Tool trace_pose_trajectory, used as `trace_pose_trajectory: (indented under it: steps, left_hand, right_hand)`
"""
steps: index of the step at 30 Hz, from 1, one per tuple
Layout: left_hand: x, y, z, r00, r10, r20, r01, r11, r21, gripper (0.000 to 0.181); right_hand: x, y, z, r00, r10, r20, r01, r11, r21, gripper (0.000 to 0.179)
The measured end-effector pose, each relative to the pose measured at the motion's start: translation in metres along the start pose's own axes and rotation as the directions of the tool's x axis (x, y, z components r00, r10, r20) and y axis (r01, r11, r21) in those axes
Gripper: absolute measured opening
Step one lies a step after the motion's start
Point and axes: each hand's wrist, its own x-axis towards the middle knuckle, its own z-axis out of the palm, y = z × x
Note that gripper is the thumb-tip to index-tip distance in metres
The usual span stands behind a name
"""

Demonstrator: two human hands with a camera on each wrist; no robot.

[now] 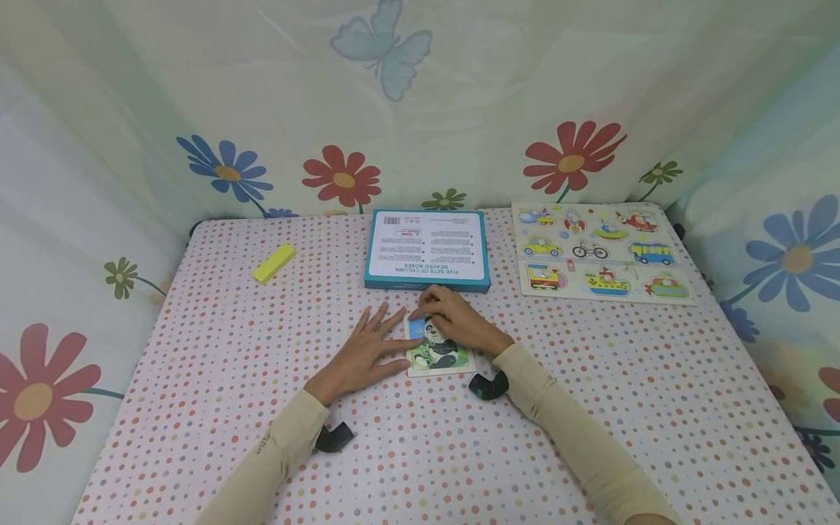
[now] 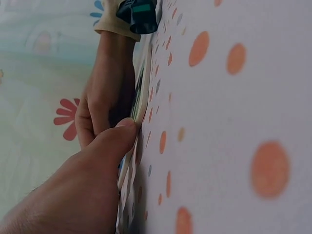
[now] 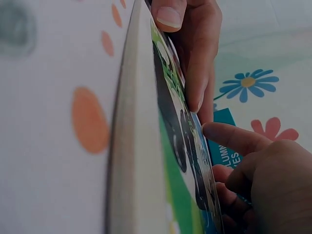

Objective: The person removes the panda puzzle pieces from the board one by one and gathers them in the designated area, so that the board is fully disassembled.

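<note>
1. Block (image 1: pixel 273 263), yellow and oblong, is seen tilted on the dotted cloth (image 1: pixel 407 452) at the left of the frame, well apart from the panda board.
2. Left hand (image 1: pixel 364 355), left of centre: its fingers are spread, the index finger is laid over the left part of the board, and the thumb is rested at the board's left edge.
3. Box (image 1: pixel 426 251), teal with a white label, is placed above the centre of the frame, just beyond the board.
4. Panda board (image 1: pixel 442 359), the thing being worked on, is laid flat just below the centre of the frame, its upper part partly hidden by fingers. The step in hand is judged to be fine fingertip work at its upper left corner, with the board steadied from the left.
5. Right hand (image 1: pixel 456 317) is reached across the board's upper part, with some fingers bent and one digit touching the picture; whether a piece is pinched cannot be told. For the next move, a firmly steadied board and light, exact fingertip pressure at that corner would seem to be called for.
6. Vehicle board (image 1: pixel 618 251) is set at the upper right, apart from both hands.
</note>
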Motion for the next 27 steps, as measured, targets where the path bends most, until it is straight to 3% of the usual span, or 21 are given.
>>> trace_pose_trajectory:
  steps: [16, 27]
  left_hand:
    - [0.0000, -0.0023, -0.0012, 1.000, 0.012, -0.019, -0.012, 1.000, -0.022, 0.039]
    - [-0.0002, -0.0028, 0.0002, 1.000, 0.001, -0.005, -0.001, 1.000, -0.012, 0.040]
  right_hand:
    - [0.0014, 0.0003, 0.0026, 1.000, -0.005, -0.031, 0.003, 0.999, -0.042, 0.039]
    - [0.0006, 0.0002, 0.0068, 0.998, 0.034, -0.045, -0.037, 0.997, -0.072, 0.039]
